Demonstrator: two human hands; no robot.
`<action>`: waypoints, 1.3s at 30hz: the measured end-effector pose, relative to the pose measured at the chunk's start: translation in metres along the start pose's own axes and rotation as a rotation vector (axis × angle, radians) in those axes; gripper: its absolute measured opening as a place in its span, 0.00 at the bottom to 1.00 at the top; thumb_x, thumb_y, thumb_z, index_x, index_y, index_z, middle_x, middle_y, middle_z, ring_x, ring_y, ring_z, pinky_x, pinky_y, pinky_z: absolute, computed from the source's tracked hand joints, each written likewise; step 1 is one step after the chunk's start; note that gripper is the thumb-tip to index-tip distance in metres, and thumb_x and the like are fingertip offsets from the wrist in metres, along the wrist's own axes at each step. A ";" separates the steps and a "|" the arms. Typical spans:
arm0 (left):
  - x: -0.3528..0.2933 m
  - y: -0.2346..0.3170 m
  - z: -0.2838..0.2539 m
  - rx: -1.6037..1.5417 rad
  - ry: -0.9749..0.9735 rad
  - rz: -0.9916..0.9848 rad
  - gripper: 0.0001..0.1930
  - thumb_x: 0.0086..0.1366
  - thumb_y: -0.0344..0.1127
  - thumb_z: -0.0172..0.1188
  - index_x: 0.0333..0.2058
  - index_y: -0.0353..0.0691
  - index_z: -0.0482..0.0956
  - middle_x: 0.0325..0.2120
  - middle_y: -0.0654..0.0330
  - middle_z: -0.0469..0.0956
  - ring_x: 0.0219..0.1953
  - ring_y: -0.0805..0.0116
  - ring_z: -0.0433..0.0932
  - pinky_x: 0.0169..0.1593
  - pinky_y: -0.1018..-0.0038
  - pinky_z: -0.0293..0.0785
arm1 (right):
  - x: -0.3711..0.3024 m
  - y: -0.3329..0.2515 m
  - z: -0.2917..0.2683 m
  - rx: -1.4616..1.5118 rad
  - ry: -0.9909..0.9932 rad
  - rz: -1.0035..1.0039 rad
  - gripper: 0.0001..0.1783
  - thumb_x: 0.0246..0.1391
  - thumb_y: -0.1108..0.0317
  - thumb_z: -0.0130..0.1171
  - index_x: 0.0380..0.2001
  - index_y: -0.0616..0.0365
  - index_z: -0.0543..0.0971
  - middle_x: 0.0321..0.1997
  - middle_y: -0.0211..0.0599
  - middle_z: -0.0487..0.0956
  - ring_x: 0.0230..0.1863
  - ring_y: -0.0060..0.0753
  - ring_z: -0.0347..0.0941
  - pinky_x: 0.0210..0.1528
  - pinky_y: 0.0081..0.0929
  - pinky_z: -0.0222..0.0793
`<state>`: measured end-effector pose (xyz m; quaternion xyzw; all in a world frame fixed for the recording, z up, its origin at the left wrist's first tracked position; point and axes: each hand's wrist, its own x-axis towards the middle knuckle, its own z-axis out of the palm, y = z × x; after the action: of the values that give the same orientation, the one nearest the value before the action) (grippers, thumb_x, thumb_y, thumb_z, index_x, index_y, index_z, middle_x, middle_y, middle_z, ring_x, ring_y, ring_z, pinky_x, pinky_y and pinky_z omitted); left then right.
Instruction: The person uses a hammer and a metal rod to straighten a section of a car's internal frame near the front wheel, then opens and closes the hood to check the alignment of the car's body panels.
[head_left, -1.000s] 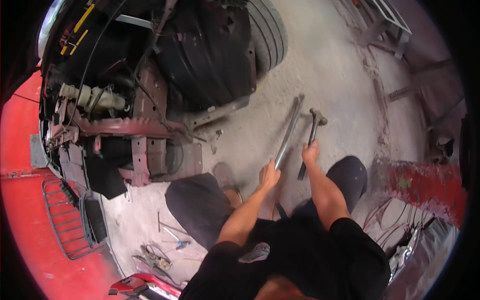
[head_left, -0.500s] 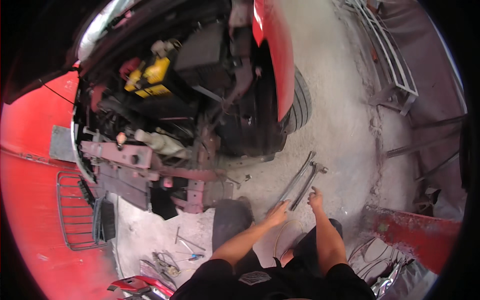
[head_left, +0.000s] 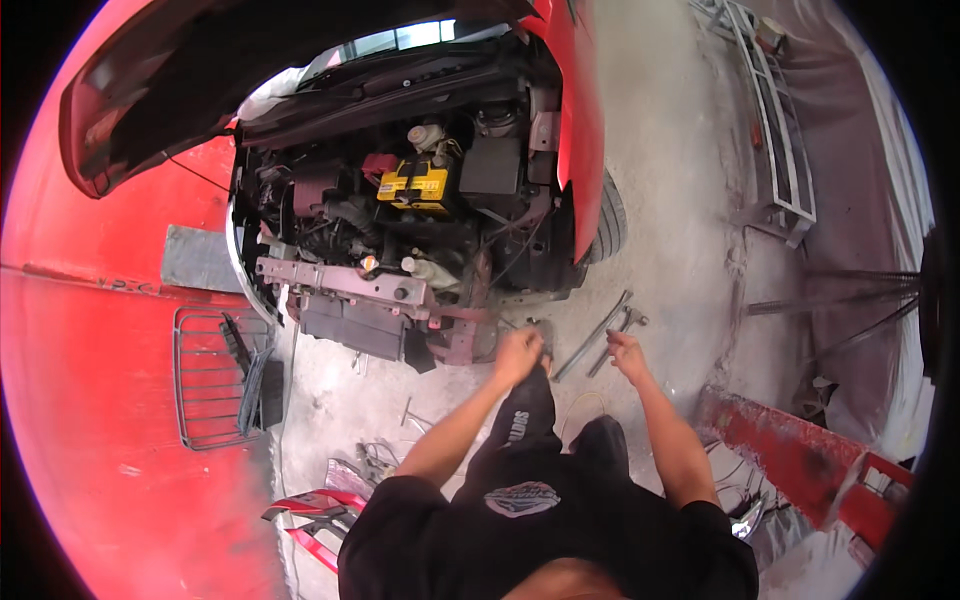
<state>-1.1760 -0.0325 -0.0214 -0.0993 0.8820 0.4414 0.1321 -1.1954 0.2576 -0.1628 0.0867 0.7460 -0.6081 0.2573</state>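
A long metal bar is lying on the concrete floor just in front of the person, slanting up toward the front wheel of a red car. Just beside it, on its right, a hammer is lying at nearly the same slant, its head pointing away from the person.

The right hand is hovering at the near end of the hammer, fingers loosely curled and partly spread; whether they are touching the handle cannot be told at this size. The left hand is reaching toward the lower corner of the car's stripped front end, its fingers bunched around something small and dark by the bent red metal there; what it is gripping, and how tightly, cannot be made out. The bar is lying between the two hands, closer to the right one.

The person is wearing a black shirt and dark trousers, and both bare forearms are stretching forward from the lower edge.

The car's bonnet is standing raised, showing the engine bay with a yellow-topped battery. The bumper is off, leaving the crossbeam bare. To the left, a wire grille is lying on a red panel. Small tools are lying scattered on the floor near the left elbow. On the right, a metal frame is resting on the floor, and a red beam is running near the right arm.
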 end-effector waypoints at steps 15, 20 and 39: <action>0.432 0.125 -0.296 0.312 0.812 0.259 0.11 0.62 0.34 0.60 0.40 0.37 0.86 0.34 0.44 0.84 0.40 0.43 0.84 0.45 0.58 0.79 | 0.096 -0.194 0.026 0.074 0.182 -0.089 0.27 0.54 0.77 0.49 0.59 0.65 0.76 0.37 0.38 0.82 0.33 0.25 0.77 0.33 0.22 0.74; 0.481 0.119 -0.342 0.379 0.931 0.279 0.11 0.58 0.36 0.61 0.37 0.40 0.87 0.34 0.45 0.84 0.41 0.42 0.84 0.46 0.52 0.79 | 0.073 -0.198 0.017 0.304 0.299 -0.034 0.23 0.59 0.76 0.51 0.58 0.66 0.76 0.37 0.39 0.83 0.33 0.26 0.79 0.33 0.22 0.74; 0.459 0.142 -0.310 -0.010 0.923 0.441 0.09 0.59 0.33 0.67 0.29 0.31 0.82 0.29 0.49 0.84 0.30 0.55 0.83 0.37 0.59 0.79 | 0.106 -0.338 -0.044 -0.310 0.308 -0.496 0.22 0.57 0.76 0.56 0.56 0.58 0.78 0.38 0.52 0.82 0.40 0.52 0.81 0.42 0.36 0.75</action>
<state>-1.6964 -0.2247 0.1167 -0.0962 0.8463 0.3730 -0.3679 -1.4471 0.1970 0.0827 -0.0467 0.8583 -0.5111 -0.0042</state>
